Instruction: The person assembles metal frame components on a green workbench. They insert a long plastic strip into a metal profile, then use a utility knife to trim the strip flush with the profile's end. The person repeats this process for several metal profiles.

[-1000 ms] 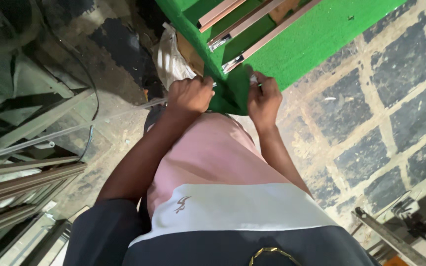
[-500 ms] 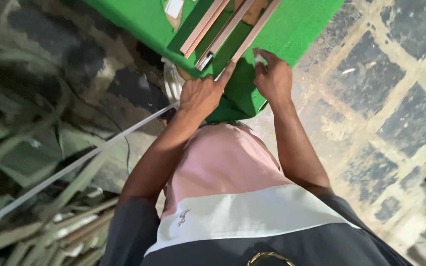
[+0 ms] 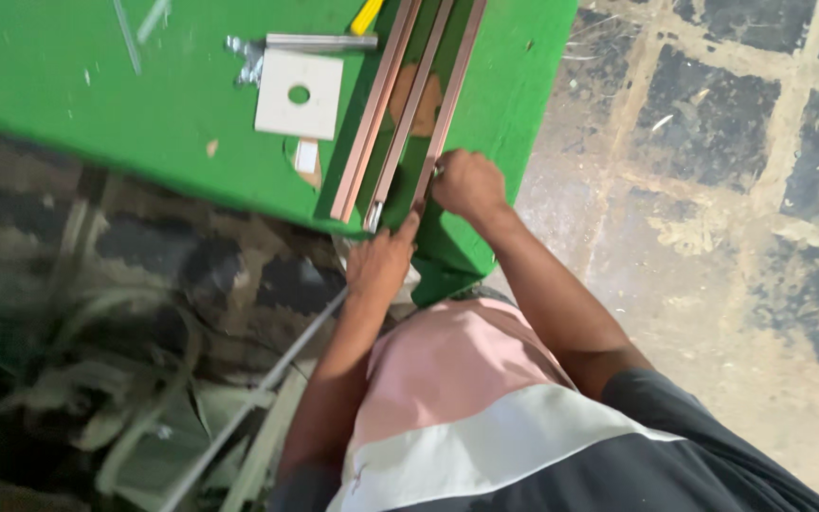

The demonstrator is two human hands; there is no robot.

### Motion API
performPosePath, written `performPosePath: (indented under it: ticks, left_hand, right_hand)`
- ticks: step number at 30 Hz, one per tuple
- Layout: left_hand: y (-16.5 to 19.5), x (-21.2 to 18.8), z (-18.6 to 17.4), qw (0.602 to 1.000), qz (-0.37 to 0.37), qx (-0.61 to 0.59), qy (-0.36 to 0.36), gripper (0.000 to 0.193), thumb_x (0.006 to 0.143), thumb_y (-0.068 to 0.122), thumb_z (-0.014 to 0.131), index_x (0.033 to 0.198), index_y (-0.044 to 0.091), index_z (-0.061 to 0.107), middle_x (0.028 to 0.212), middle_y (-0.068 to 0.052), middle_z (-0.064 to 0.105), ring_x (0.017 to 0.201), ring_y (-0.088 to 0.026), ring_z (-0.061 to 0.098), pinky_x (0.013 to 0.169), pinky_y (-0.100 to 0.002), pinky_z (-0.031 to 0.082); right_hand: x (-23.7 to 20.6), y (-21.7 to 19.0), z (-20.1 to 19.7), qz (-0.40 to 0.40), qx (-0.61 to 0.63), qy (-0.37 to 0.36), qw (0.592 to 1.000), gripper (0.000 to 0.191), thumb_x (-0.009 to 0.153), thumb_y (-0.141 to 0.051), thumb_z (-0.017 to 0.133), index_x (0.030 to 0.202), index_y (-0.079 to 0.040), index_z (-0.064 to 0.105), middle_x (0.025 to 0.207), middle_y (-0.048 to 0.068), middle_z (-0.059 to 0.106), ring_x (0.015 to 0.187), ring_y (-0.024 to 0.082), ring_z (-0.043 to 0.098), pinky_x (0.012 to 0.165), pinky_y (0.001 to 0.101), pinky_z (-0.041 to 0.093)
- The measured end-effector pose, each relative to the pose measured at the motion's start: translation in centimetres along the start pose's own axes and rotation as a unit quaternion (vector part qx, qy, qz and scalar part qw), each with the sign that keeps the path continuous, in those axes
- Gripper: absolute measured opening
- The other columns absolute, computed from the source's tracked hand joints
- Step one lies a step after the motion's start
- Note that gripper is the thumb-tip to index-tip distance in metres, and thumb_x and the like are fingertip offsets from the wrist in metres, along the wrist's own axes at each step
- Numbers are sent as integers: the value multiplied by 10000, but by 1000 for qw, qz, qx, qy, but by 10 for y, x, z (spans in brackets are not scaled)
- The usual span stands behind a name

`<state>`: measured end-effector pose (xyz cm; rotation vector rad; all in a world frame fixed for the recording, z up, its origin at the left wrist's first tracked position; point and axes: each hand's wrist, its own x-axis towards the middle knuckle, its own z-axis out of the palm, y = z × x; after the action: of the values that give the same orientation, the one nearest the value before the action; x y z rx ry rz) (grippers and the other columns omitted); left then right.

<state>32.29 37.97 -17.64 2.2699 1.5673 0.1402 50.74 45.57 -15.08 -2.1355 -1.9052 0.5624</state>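
At top centre, both hands meet the metal strips point(image 3: 408, 114) on the green table point(image 3: 97, 123).
Right hand point(image 3: 466, 182) clenched on a strip end; left hand point(image 3: 381, 265) presses loosely; strips look stiff, light, best gripped at the ends.

Left hand point(image 3: 381, 264) flat, right hand point(image 3: 467, 183) fisted, arms extended.

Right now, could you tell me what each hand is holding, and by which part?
Both are at the near ends of the copper-coloured metal strips: right hand closed there, left hand touching; exact grip unclear.
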Motion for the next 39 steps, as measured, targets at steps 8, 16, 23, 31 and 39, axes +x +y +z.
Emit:
performPosePath:
  ticks: [8,16,23,31,39]
  left_hand:
    - [-11,6,7,1000,-9,-26,9,405,925,230,628,1323,257,559,948,-162,731,816,-433,713,698,-586,546]
    - [-17,9,-1,999,16,-42,-21,456,911,242,624,1358,241,538,952,-178,740,801,-440,707,698,-590,543]
    - [-14,12,1,999,25,-27,19,383,934,220,624,1315,232,583,847,-173,740,751,-423,717,672,-570,559]
    - [-17,15,-2,997,52,-52,19,383,922,180,624,1301,203,573,882,-163,750,763,-423,716,669,-570,552]
    - [-15,19,-1,998,39,-51,7,402,917,180,631,1314,217,577,853,-185,740,771,-427,716,679,-574,553]
  right_hand:
    - [-8,-19,0,40,-3,-45,998,347,770,-326,750,1039,-108,737,902,248,728,861,436,715,769,535,579]
    - [-12,-18,7,65,12,-52,996,341,869,-265,660,1171,-107,686,889,258,722,837,441,715,746,553,578]
    - [-8,-21,8,70,20,-34,997,380,862,-242,659,1205,-78,661,889,280,715,825,452,716,734,556,578]
    - [-10,-21,15,70,24,-22,997,402,835,-226,671,1194,-46,640,819,268,713,763,455,717,675,563,578]
    - [-4,-12,34,57,25,31,998,407,825,-185,650,1196,-18,635,760,272,703,696,454,713,619,562,574]
